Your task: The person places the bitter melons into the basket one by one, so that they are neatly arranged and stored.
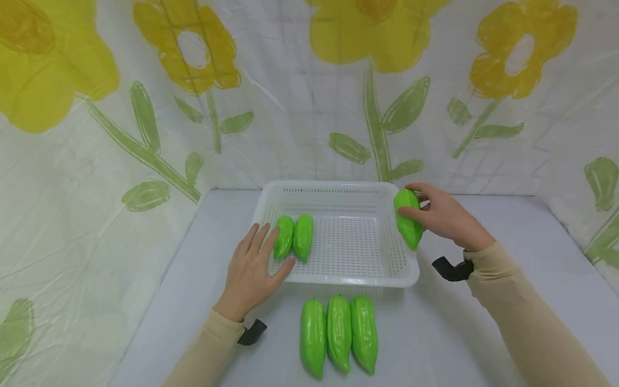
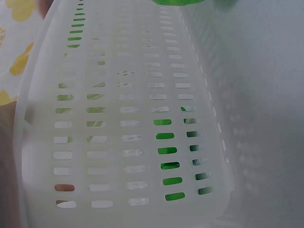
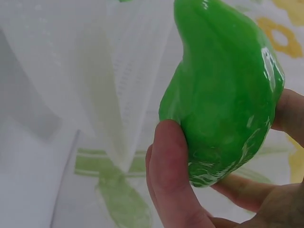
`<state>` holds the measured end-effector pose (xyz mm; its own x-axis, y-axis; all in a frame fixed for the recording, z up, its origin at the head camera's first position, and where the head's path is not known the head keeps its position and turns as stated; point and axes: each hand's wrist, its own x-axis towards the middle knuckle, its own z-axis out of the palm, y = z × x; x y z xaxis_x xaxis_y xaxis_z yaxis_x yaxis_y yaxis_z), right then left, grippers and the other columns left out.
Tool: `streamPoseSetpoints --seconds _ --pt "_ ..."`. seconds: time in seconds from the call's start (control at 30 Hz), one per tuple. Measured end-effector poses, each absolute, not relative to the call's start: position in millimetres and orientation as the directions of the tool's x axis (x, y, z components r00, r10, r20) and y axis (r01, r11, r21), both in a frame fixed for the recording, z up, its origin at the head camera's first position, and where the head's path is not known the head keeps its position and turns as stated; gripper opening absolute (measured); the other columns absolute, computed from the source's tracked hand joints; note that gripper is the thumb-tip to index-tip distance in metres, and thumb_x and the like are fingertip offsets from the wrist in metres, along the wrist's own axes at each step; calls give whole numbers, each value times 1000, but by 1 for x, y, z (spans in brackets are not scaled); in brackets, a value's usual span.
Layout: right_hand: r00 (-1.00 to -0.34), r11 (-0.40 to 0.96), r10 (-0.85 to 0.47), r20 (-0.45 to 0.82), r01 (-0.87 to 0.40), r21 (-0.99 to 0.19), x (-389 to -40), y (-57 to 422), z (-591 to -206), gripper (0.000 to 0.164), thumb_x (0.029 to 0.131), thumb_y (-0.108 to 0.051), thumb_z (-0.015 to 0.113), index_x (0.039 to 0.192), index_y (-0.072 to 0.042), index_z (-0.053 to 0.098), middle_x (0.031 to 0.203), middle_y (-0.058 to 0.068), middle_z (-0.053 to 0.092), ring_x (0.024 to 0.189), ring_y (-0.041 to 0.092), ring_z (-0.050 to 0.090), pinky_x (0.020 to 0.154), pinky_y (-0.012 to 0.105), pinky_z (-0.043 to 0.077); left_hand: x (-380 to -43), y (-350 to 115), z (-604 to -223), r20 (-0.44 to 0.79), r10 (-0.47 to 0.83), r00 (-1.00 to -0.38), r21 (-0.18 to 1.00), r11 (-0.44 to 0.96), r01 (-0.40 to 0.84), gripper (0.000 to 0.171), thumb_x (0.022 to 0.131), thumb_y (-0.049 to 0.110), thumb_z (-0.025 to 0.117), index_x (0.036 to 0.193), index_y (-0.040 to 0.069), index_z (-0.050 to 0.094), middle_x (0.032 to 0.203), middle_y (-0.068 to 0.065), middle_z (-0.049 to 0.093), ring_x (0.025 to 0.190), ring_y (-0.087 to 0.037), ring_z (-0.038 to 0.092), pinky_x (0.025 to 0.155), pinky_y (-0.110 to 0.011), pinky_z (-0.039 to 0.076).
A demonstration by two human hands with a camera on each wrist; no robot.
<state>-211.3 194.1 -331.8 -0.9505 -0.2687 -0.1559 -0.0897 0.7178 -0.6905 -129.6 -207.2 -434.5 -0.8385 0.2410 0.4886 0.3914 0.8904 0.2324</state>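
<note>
While the right hand [image 1: 444,216] grips a green fruit [image 1: 408,217], the left hand [image 1: 253,271], fingers apart, hides the basket [image 1: 348,280]'s corner beyond three fruits [image 1: 339,330].

- My head camera looks forward and down from above the tabletop [image 1: 425,344], far enough back to take in my left hand [image 1: 253,269], my right hand [image 1: 442,212], the whole basket [image 1: 333,281] and the flowered cloth [image 1: 280,107] behind.
- My left wrist camera sits very near the basket, facing 1 slotted wall from outside; the picture lies on its side, rim at left, tabletop at right.
- My right wrist camera looks closely at the green vegetable [image 1: 408,228] I grip, also turned sideways, with cloth beyond and blurred basket at left.
- The head and right wrist views share that vegetable and my gripping fingers [image 3: 171,161].
- All 3 views share basket and cloth.
</note>
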Motion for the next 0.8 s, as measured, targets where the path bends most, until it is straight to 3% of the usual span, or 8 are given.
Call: streamPoseSetpoints --seconds 0.43,0.8 --pt "-929 667 -339 -148 -127 -734 -213 161 -339 76 101 -44 65 160 -6 35 137 21 57 108 31 66 81 34 56 -130 -207 -436 502 248 -828 222 889 400 75 93 51 64 147 1 56 149 -28 54 146 -49 43 115 -64 41" --pt "-920 652 -345 -185 -93 -753 -218 142 -341 73 100 -42 67 158 -8 38 140 23 54 105 28 68 83 39 60 -131 -208 -436 501 248 -829 220 890 399 75 93 51 64 148 2 55 150 -28 54 146 -49 43 115 -64 41"
